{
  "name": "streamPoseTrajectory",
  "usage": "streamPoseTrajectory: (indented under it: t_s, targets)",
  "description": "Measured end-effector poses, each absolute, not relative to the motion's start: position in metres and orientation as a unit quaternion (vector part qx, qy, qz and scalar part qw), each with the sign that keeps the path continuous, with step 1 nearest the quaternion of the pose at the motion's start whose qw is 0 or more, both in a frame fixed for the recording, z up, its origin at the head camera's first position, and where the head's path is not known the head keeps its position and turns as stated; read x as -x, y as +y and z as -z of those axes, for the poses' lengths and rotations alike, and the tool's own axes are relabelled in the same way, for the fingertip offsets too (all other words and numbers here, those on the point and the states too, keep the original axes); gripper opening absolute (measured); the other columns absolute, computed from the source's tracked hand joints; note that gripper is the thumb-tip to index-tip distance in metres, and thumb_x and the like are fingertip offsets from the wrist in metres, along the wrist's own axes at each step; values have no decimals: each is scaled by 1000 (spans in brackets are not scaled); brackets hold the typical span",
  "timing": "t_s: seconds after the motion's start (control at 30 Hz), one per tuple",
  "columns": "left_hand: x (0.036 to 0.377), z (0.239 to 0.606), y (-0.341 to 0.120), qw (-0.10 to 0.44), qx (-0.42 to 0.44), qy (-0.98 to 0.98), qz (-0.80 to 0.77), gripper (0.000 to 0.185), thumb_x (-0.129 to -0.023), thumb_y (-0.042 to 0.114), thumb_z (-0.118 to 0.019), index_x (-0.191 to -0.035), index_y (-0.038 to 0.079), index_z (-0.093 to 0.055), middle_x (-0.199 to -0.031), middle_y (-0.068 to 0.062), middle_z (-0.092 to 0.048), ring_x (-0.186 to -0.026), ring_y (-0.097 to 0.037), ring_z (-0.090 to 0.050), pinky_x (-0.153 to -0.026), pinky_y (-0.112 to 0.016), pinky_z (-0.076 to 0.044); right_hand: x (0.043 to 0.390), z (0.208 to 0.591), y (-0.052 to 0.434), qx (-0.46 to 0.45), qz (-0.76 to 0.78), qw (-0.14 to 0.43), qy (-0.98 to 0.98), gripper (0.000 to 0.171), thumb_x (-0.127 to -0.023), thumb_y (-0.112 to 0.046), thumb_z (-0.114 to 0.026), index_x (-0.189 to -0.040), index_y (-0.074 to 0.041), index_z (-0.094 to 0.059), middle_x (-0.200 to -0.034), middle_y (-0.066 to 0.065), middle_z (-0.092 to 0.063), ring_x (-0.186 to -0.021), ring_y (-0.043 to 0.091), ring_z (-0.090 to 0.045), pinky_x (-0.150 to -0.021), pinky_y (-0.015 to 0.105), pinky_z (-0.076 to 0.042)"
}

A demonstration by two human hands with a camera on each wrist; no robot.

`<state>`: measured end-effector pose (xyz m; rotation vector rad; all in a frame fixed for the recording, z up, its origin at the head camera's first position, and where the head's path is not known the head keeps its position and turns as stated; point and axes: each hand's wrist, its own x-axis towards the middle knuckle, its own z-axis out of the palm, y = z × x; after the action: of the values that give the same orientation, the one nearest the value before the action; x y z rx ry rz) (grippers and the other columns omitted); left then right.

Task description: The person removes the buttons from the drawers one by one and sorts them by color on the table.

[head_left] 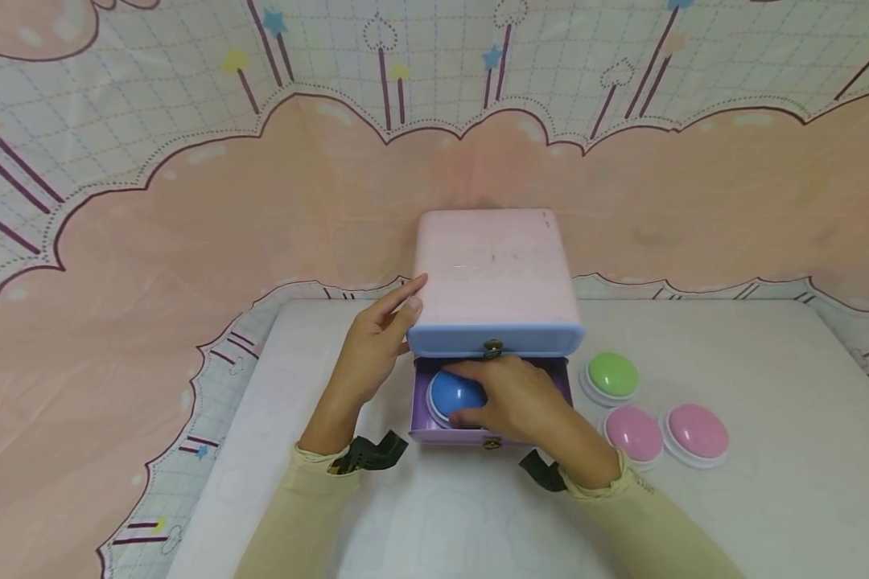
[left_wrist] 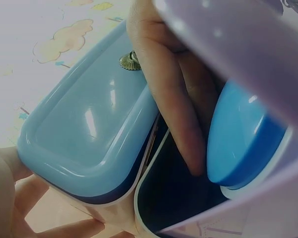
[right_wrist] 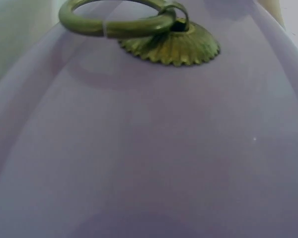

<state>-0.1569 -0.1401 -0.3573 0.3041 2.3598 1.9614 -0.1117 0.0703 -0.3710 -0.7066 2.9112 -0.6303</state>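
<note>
The left hand (head_left: 372, 346) has its grip spread, fingers extended against the left side of the box (head_left: 492, 269). The box stands at the middle of the far edge of the white tabletop (head_left: 768, 346), its blue front facing the near edge and the long axis of that front parallel to the far edge. Below the front, the purple drawer (head_left: 449, 437) is extended toward the near edge. The blue dome button (head_left: 452, 392) sits in the drawer's left half, round in outline, dome up and white base down. The right hand (head_left: 517, 398) has its grip pinching the blue dome button between thumb and fingers. Right of the drawer lie the green dome button (head_left: 614, 375), then two pink dome buttons (head_left: 698, 430) nearer the near edge, side by side, all dome up.
</note>
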Motion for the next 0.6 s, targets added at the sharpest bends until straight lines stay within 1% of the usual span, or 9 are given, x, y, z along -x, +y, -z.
streamPoseTrajectory:
  t_s: [0.07,0.23,0.33,0.43,0.6]
  targets:
    - [157,357,-141,28,-99,765,-636,43,-104,44,-56,-147,38,-55,-158,8,-45,-136,-26,-56,-96,-50,-57,111,371,70,228,201,37,952,65,-76,-41,-91,-135,-33,-67,-128,0,-71,-109,20,-66,-95,48,-57]
    - [157,358,-141,28,-97,767,-634,43,-104,45,-56,-147,38,-55,-158,7,-46,-135,-26,-56,-96,-50,-58,111,372,70,227,194,34,954,67,-73,-38,-93,-135,-33,-67,-129,1,-71,-115,23,-66,-98,50,-56]
    - [157,359,-141,29,-99,766,-634,43,-104,44,-56,-147,38,-55,-158,7,-46,-137,-26,-56,-96,-50,-57,110,371,71,229,189,26,955,68,-73,-40,-93,-135,-32,-67,-128,1,-71,-112,24,-68,-96,50,-57]
    - [157,358,-141,29,-99,764,-637,43,-104,44,-57,-147,38,-55,-158,8,-46,-136,-25,-56,-96,-50,-57,109,369,74,240,185,10,953,67,-74,-42,-92,-135,-29,-68,-125,2,-73,-106,23,-69,-94,49,-58]
    - [158,358,-141,30,-98,764,-637,43,-104,44,-56,-147,38,-55,-159,8,-45,-136,-25,-56,-97,-50,-57,108,368,82,250,196,-18,948,60,-78,-46,-88,-132,-26,-71,-121,3,-74,-101,21,-70,-93,46,-59]
